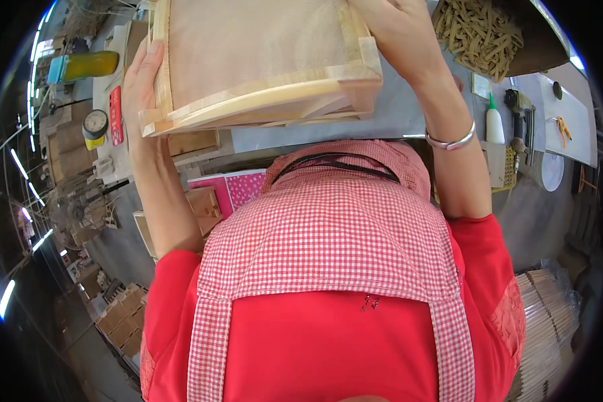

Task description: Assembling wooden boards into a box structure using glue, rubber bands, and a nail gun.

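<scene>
Up in front of me, over the grey worktable [248, 142], I hold a pale wooden frame box [254, 50] with a thin flat panel and light wood strips round its edges. My left hand [143, 77] grips its left side, with the fingers lying along the outer strip. My right hand [398, 33] holds the upper right corner; its fingertips are partly hidden behind the wood. The near edge of the box shows a slightly curved strip and a corner block at the right. The box's far end is cut off by the picture's top edge.
At the right lie a box of wood strips [479, 33], a white glue bottle with green tip [494, 124], a nail gun [521, 114] and orange-handled pliers [563, 130]. At the left are a yellow bottle [90, 67], a round gauge [95, 124] and a red object [116, 115].
</scene>
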Tool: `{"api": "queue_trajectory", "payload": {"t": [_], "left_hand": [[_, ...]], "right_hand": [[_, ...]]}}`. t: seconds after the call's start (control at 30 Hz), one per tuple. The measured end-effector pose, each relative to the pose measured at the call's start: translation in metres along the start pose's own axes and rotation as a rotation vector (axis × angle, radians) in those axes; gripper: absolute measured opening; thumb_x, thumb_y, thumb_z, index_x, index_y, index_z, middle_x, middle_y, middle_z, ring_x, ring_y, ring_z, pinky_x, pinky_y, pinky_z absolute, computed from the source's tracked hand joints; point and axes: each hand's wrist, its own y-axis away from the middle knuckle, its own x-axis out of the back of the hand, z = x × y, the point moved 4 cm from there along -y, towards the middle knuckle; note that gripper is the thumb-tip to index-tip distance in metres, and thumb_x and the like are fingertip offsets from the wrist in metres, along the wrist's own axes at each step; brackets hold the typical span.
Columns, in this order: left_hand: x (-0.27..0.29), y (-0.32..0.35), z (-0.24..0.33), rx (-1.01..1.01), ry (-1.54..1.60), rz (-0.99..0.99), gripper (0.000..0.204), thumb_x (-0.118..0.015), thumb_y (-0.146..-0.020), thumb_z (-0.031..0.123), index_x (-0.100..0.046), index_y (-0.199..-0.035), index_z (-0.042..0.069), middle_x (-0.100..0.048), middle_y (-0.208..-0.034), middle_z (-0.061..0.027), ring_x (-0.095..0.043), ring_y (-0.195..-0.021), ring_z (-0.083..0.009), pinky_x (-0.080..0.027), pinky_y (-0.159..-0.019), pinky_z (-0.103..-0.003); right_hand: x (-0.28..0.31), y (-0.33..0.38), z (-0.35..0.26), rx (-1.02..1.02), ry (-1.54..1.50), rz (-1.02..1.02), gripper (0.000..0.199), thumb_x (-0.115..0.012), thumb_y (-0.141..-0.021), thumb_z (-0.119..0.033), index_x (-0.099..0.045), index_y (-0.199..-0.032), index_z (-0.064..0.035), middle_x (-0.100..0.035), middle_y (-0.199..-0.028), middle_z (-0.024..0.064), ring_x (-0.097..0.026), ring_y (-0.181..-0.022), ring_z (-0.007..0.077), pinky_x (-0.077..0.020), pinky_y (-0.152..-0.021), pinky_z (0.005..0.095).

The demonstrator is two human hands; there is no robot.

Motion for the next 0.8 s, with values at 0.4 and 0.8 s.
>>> {"api": "queue_trajectory", "payload": {"t": [0.4, 0.8], "left_hand": [[0.014, 0.003, -0.041, -0.008, 0.161, 0.123, 0.043, -0.050, -0.103, 0.027, -0.050, -0.137, 0.000, -0.062, -0.124, -0.0120, -0.063, -0.109, -0.0175, -0.052, -0.093, -0.031], [0.031, 0.063, -0.108, 0.222, 0.512, 0.259, 0.061, -0.036, -0.103, 0.051, -0.046, -0.144, 0.007, -0.049, -0.147, -0.0133, -0.044, -0.137, -0.0303, -0.031, -0.116, -0.050]], "right_hand": [[-0.008, 0.007, 0.010, 0.039, -0.137, 0.011, 0.044, -0.050, -0.102, -0.013, -0.045, -0.141, 0.0062, -0.062, -0.122, 0.0080, -0.056, -0.111, 0.0119, -0.0449, -0.096, 0.0268], [0.068, 0.118, 0.077, -0.278, 0.405, -0.104, 0.035, -0.053, -0.098, -0.012, -0.058, -0.129, 0.0025, -0.067, -0.102, 0.0066, -0.064, -0.097, 0.0179, -0.0478, -0.090, 0.0281]]}}
